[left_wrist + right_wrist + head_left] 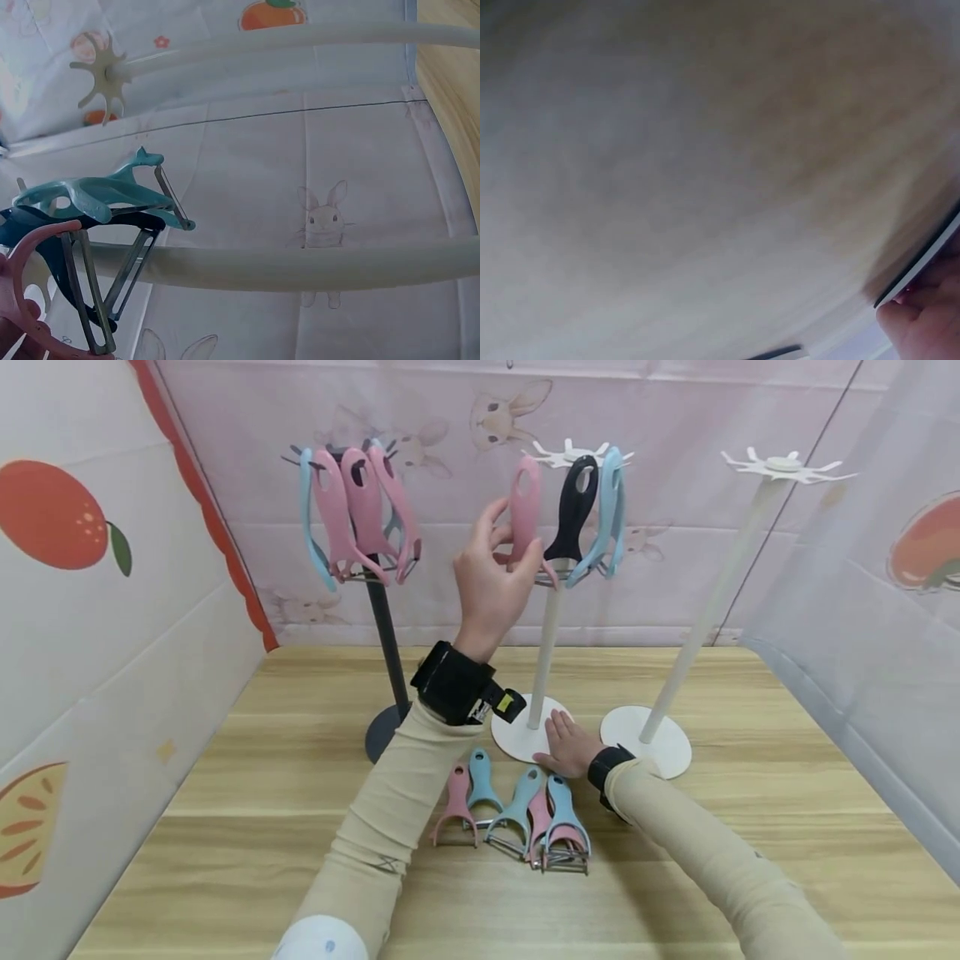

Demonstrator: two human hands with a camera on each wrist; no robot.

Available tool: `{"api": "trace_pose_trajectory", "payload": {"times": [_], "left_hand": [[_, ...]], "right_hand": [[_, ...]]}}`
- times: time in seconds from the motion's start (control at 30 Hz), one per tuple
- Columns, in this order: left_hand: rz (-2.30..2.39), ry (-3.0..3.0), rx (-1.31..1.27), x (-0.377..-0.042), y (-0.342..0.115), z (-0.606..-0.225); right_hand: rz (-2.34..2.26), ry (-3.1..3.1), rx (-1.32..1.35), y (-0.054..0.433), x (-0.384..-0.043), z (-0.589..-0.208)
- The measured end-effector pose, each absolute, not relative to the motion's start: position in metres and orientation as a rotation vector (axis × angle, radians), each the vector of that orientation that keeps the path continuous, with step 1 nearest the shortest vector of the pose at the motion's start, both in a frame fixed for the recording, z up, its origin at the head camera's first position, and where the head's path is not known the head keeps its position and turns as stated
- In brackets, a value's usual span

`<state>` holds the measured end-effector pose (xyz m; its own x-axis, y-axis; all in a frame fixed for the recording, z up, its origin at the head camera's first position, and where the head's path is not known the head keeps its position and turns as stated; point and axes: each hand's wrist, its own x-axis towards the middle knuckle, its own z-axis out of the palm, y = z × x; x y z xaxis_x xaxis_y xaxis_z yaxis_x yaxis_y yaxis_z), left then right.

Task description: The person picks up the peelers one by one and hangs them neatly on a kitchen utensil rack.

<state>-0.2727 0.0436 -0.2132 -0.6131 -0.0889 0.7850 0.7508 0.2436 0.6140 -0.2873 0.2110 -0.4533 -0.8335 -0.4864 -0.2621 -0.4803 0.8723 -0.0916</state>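
With my left hand [493, 583] I am pinching a pink peeler [523, 497] between thumb and fingers, at the left side of the hook ring on the middle white stand [547, 643]. The peeler is pointing handle up, with the hole near its top and its forked blade end facing down, so its long axis is running close to upright, nearly in line with the stand's pole. I cannot tell whether a hook of the stand is passing through that hole. Just right of it on the same stand, a black peeler [576, 514] is hanging handle up, its top tilting slightly right, and light blue peelers [612, 518] are hanging beyond it. My right hand [570, 749] is resting well below my left and apart from it, fingers stretched out on the stand's round base [513, 735]. On the near side of the stand, light blue [522, 803] and pink loose peelers [458, 792] are lying on the wooden table [225, 843], handles pointing toward the base, blades toward me. Left of the stand, a dark stand [386, 643] is carrying pink and blue peelers; right of it, another white stand [705, 597] is standing.
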Motion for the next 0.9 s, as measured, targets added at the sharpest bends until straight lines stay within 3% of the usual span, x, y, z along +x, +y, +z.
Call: {"api": "trace_pose_trajectory", "payload": {"times": [0.9], "left_hand": [[-1.39, -1.895, -0.634, -0.284, 0.061, -0.2]], "right_hand": [[0.016, 2.747, -0.689, 0.212, -0.291, -0.455]]}}
